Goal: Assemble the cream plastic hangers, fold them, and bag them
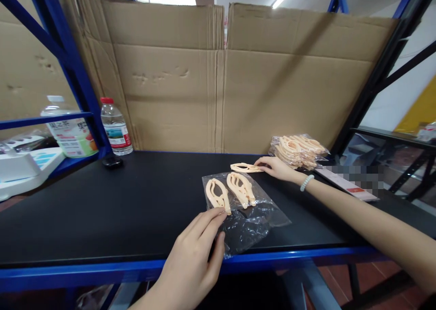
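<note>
A clear plastic bag (254, 237) lies flat near the table's front edge, with two cream looped plastic pieces (241, 189) side by side in or on it; I cannot tell which. They resemble folded travel hangers. My left hand (197, 248) reaches over the bag's left edge. Its fingertips touch the lower end of the left piece, while the thumb stays apart below. Behind the bag, my right hand (272, 168) pinches one end of another cream looped piece (243, 167), which lies low at the table surface.
A pile of bagged cream pieces (298, 151) sits at the back right, beside a flat pale packet (347, 185). Cardboard (170, 82) walls the back. A red-capped water bottle (116, 130), a larger bottle (70, 130) and a small black object (112, 162) stand left.
</note>
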Demonstrator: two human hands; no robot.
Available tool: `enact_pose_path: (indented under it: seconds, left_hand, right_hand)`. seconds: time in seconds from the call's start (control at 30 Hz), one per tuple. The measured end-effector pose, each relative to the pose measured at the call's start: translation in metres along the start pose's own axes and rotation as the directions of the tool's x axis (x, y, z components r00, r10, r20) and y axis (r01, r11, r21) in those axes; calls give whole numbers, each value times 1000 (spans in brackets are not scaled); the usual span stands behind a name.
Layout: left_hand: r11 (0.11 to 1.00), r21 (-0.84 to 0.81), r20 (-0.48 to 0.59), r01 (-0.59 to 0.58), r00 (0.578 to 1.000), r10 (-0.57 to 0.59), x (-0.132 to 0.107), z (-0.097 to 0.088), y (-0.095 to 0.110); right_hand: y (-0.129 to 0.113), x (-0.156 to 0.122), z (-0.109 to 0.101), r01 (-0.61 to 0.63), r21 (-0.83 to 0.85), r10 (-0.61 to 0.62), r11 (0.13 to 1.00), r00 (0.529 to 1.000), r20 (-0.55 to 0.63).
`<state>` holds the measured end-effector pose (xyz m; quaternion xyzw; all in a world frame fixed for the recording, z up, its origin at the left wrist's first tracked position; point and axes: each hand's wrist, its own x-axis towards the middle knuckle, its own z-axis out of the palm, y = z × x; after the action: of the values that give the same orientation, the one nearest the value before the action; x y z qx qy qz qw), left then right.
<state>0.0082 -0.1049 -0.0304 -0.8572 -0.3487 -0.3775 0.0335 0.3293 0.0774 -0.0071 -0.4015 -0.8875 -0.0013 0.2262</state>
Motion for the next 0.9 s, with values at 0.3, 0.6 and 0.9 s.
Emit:
enact_pose_path:
  seconds: [0.3, 0.6, 0.9]
  left_hand:
    - [1000, 4, 2, -6, 1000, 6, 2, -1, 0]
    - [1000, 2, -14, -13, 1000, 13, 2, 0, 1]
    - [1000, -7, -9, -1, 1000, 1, 0, 1, 1]
  right_hand:
    - [3, 2, 3, 78, -14, -78, 997, 997, -7]
    - [-28, -40, -16, 158, -213, -175, 964, 982, -65]
    - [-115, -92, -63, 24, -288, -175, 957, 840, -514]
